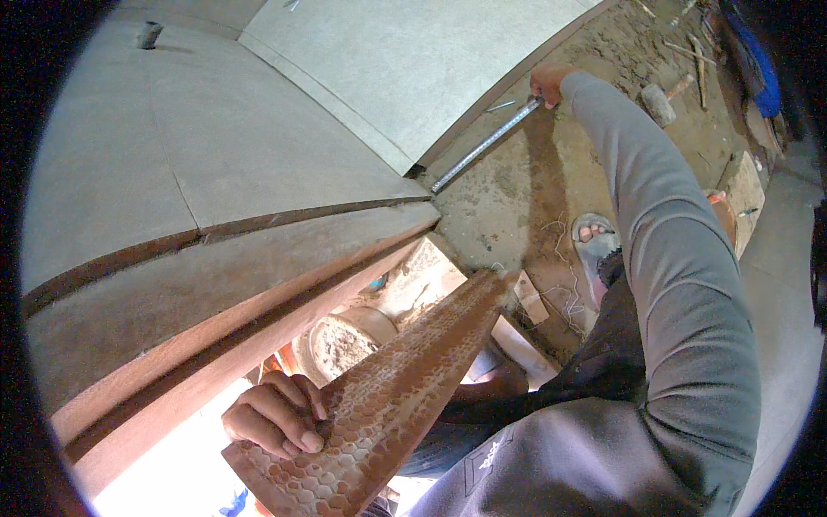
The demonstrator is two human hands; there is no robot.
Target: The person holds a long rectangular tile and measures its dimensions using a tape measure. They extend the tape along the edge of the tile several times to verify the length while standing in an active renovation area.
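Observation:
My left hand [274,415] grips the near end of a long reddish-brown tile strip [392,388], fingers curled over its edge. The strip's visible face has a raised honeycomb pattern with pale residue. It slants away toward the floor, its far end near some string. Farther off, at the end of my stretched right arm, my right hand [551,86] is closed on a tape measure [487,146]. The tape's silvery blade runs down-left across the dirty floor to the corner beside the large grey tiles. Its case is not clearly visible in my hand.
Large grey tiles [319,77] cover the upper left, ending in a stepped edge [258,250]. Below that ledge stands a bucket [349,336] of greyish material. A mallet [659,105] lies at the far right. My sandalled foot [594,246] is beside loose white string [564,293].

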